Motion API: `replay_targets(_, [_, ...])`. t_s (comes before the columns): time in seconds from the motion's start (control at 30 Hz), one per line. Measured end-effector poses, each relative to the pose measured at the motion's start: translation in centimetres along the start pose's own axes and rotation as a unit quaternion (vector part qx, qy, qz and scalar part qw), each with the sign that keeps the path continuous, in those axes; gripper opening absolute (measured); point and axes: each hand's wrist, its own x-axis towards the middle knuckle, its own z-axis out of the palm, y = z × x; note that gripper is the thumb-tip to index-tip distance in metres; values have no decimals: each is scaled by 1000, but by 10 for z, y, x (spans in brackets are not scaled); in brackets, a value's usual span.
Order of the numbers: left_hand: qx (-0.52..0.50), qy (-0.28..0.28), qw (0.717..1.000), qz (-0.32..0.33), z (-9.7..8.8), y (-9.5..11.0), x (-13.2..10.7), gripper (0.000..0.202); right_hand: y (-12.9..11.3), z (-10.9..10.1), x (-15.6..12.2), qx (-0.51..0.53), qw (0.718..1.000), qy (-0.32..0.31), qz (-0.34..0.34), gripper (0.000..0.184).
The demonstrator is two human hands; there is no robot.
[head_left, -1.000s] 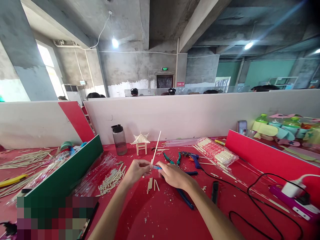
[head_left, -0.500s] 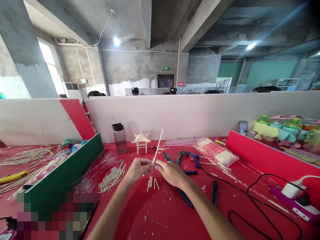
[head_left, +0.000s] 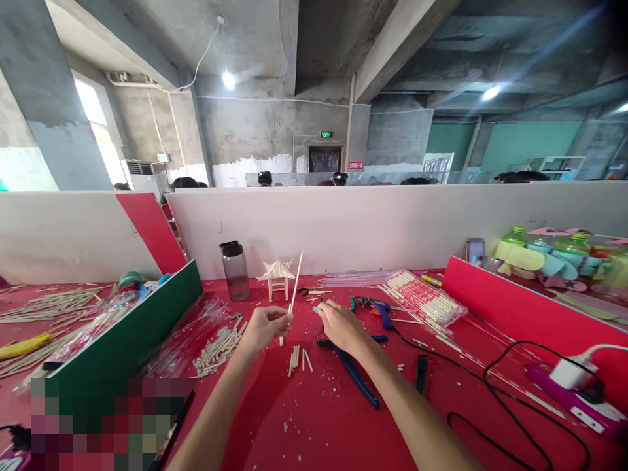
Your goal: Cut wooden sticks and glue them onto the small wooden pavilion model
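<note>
My left hand pinches a long thin wooden stick that points up and slightly right. My right hand is a little to the right of it, fingers curled round a small blue thing at the fingertips, perhaps a pen or marker. Below the hands, a few short cut sticks lie on the red table. A small stick pavilion model stands behind the hands near the white partition.
Teal-handled pliers, a blue glue gun and blue-handled cutters lie right of the hands. A dark water bottle, piles of sticks, a packet of sticks, black cable, a power strip and a green divider surround them.
My hands have drawn apart: the right hand has moved right and away from the stick with the blue thing, and the left hand has tilted the stick a little leftward.
</note>
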Motion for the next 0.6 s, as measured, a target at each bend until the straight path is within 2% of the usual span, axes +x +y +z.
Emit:
replay_targets(0.2, [-10,2,1000,-4,-1,0,-1,43,-19,13,28,-22,994,-63,-83,22])
replay_targets(0.27, [-7,1,1000,-4,-1,0,-1,43,-26,18,38,-17,992,-66,-104,19])
replay_targets(0.33, [-8,4,1000,-3,-2,-1,-1,43,-31,23,45,9,994,-51,-95,19])
replay_targets(0.4, [-11,5,1000,-5,-2,-2,0,45,-32,28,49,84,995,-21,-57,22])
replay_targets(0.47, [-14,0,1000,-8,-1,-3,0,46,-30,31,48,207,978,2,-19,24])
replay_targets(0.6, [-17,-32,999,-15,4,-6,0,49,-22,34,36,436,900,-14,15,26])
